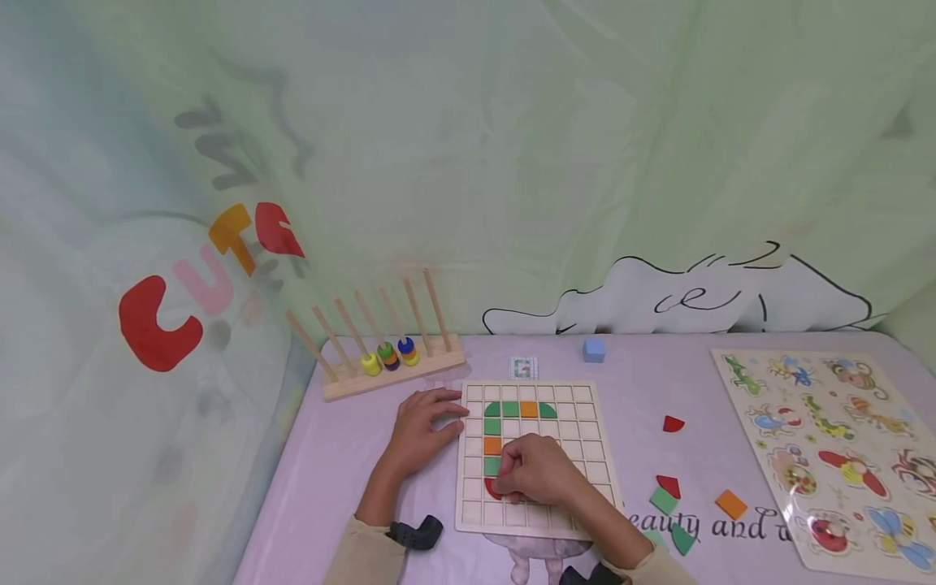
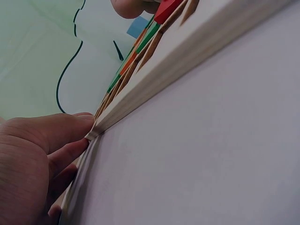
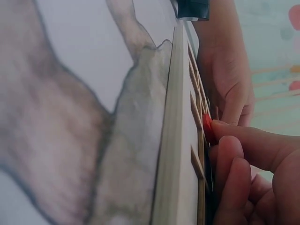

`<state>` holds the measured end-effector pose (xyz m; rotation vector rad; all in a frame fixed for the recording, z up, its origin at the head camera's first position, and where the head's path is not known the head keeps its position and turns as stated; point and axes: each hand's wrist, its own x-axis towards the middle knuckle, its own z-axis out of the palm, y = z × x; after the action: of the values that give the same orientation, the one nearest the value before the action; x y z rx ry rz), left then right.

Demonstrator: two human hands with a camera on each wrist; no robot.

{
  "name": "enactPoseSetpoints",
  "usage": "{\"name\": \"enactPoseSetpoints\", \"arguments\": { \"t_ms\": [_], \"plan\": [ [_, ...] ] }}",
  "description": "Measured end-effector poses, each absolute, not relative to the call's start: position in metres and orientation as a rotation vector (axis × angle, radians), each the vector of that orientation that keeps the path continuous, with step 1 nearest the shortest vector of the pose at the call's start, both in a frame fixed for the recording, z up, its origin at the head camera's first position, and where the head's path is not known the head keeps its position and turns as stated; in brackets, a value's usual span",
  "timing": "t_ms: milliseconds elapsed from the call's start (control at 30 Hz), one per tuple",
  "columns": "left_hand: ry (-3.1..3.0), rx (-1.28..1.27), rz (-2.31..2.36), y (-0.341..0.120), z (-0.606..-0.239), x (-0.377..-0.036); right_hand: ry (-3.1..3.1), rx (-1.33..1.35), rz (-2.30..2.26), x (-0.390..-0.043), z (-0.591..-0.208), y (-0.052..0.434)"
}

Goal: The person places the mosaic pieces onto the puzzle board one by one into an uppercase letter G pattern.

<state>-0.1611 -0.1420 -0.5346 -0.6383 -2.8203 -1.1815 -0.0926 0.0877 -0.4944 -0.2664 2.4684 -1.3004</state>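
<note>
A wooden grid board (image 1: 588, 508) lies on the table, with green, orange and red pieces in its cells. Along an upper row and down a left column run green squares (image 1: 509, 409), orange squares (image 1: 529, 409) and rounded green corner pieces (image 1: 547, 410). My right hand (image 1: 537, 470) is over the lower left part, its fingertips pinching a red quarter-circle piece (image 1: 491, 488) at the foot of the column. The right wrist view shows the thumb or finger against that red piece (image 3: 209, 128). My left hand (image 1: 424, 431) rests with relaxed fingers touching the board's left edge.
Right of the board lie loose pieces: red quarter-circles (image 1: 673, 423), a green square (image 1: 663, 500), an orange square (image 1: 731, 504). Farther right is an animal puzzle board (image 1: 746, 414). Behind stand a peg rack (image 1: 431, 367) with rings, a pattern card (image 1: 523, 368) and a blue cube (image 1: 594, 350).
</note>
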Motion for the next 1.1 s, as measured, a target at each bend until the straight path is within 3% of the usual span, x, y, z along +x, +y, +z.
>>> {"name": "enactPoseSetpoints", "arguments": {
  "t_ms": [1100],
  "plan": [
    [-2.832, -0.650, -1.121, -0.1420, -0.5372, -0.1635, 2.472, -0.214, -1.294, -0.0922, -0.4977, 0.0874]
  ]
}}
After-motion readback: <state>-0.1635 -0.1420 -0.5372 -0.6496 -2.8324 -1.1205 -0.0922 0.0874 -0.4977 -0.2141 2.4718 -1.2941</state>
